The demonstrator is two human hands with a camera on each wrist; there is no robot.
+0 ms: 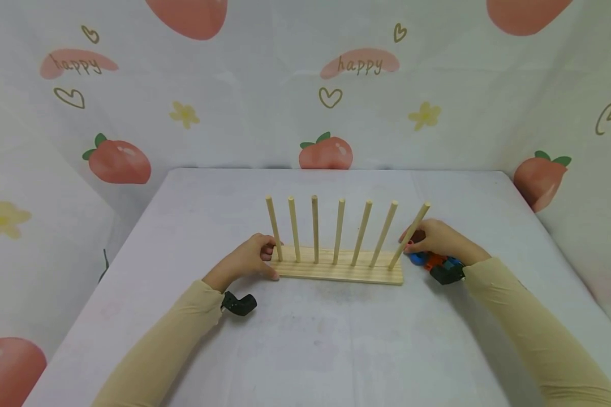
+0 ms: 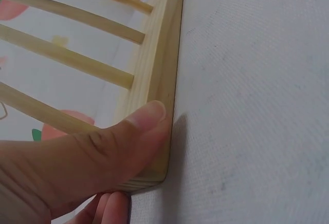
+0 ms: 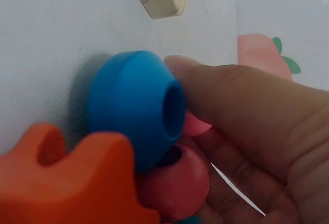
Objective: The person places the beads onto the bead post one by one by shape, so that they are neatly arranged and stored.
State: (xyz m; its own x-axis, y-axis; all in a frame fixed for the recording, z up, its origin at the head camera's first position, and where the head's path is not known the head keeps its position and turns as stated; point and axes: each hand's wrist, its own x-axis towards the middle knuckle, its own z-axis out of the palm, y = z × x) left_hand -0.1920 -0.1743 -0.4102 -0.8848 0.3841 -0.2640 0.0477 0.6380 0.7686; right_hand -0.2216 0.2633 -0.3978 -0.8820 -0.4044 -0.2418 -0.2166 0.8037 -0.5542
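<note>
A wooden peg rack [image 1: 336,273] stands upright, a long flat base with a row of several round pegs. My left hand [image 1: 249,257] grips the base's left end; in the left wrist view the thumb lies along its front edge, fingers around the end. Beyond the right end, my right hand [image 1: 440,238] reaches into a small group of coloured pieces. There the thumb and fingers curl round a pink bead [image 3: 195,125], partly hidden behind a blue bead [image 3: 131,100] with a hole. Another pink bead [image 3: 177,188] and an orange notched piece [image 3: 77,178] lie close by.
The rack and pieces rest on a white-covered table [image 1: 310,339]. A printed curtain [image 1: 254,102] with peaches and flowers hangs behind it and along the sides. A black wrist camera [image 1: 240,304] sits at the left cuff, another black camera [image 1: 447,273] at the right one.
</note>
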